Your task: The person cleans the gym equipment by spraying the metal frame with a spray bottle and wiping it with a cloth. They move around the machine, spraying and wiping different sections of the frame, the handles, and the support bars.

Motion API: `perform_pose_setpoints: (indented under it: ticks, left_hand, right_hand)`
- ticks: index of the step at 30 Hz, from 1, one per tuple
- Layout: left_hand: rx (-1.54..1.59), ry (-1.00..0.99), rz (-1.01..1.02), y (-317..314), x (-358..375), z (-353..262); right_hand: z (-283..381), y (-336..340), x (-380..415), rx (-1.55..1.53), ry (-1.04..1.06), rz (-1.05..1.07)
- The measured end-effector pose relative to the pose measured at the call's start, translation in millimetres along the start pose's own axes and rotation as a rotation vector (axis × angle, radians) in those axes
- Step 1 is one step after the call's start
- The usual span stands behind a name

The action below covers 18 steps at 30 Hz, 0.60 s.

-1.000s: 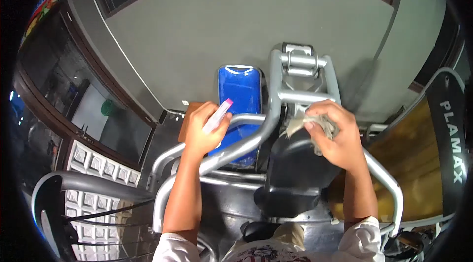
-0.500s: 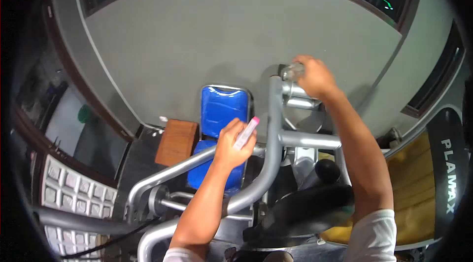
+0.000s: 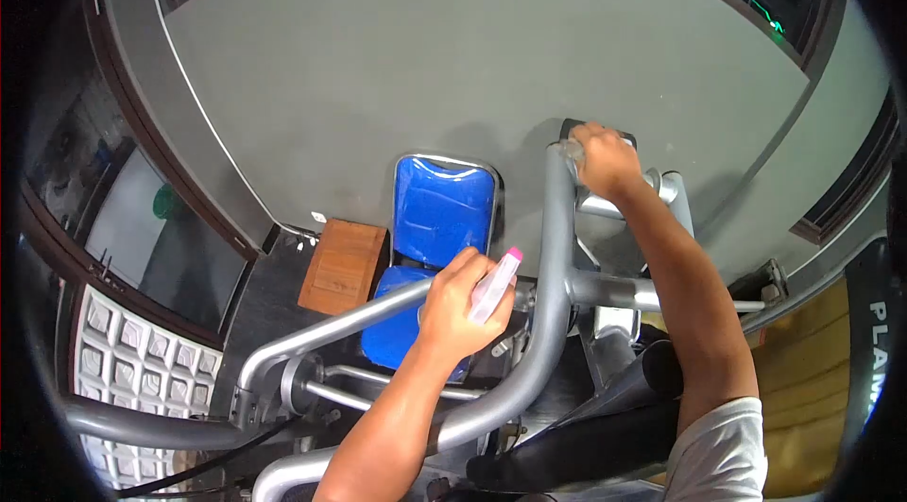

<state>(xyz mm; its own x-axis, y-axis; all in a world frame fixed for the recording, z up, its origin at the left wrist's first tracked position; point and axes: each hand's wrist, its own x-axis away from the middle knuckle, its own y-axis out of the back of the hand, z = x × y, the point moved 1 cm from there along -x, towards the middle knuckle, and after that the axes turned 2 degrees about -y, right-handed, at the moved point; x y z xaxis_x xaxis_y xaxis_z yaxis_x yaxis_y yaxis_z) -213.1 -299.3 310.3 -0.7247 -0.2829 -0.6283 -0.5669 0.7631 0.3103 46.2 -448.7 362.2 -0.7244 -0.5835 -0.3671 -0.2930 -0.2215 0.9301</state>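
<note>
My left hand (image 3: 453,308) is wrapped around a small spray bottle (image 3: 495,283), pink cap up, over the grey machine frame (image 3: 553,313). My right hand (image 3: 603,160) is closed on the frame's top end, far out. Behind sits the blue seat (image 3: 442,209), a wooden box (image 3: 343,266) beside it.

The padded seat (image 3: 436,247) is set against the wall (image 3: 453,58), left of the machine frame (image 3: 553,275). A wooden box (image 3: 342,266) is placed on the floor just left of the seat, and a panelled surface (image 3: 142,374) lies farther left.
</note>
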Motion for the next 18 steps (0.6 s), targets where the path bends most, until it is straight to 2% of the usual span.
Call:
perform_pose_setpoints:
  ticks: [1,4,7,11,14,18]
  left_hand:
    - [0.006,0.009,0.008,-2.2,0.7,-0.7]
    - [0.0,0.022,0.022,-6.7,3.7,1.7]
    - [-0.032,0.035,0.019,-6.1,4.5,5.8]
    - [-0.052,0.085,0.021,-1.4,6.2,14.5]
    - [-0.009,0.103,0.015,-0.9,5.8,9.4]
    - [-0.019,0.085,0.045,-6.0,9.5,12.2]
  right_hand:
    - [-2.0,-6.5,-2.1,-0.006,0.019,-0.075]
    - [2.3,-19.8,-2.6,-0.07,0.144,-0.118]
    - [6.2,-28.3,-1.2,-0.074,0.221,0.029]
    - [7.4,-6.8,1.6,-0.316,0.375,0.258]
    - [11.3,1.1,6.8,-0.248,0.375,0.307]
    - [19.3,-7.3,1.6,-0.01,0.232,0.2]
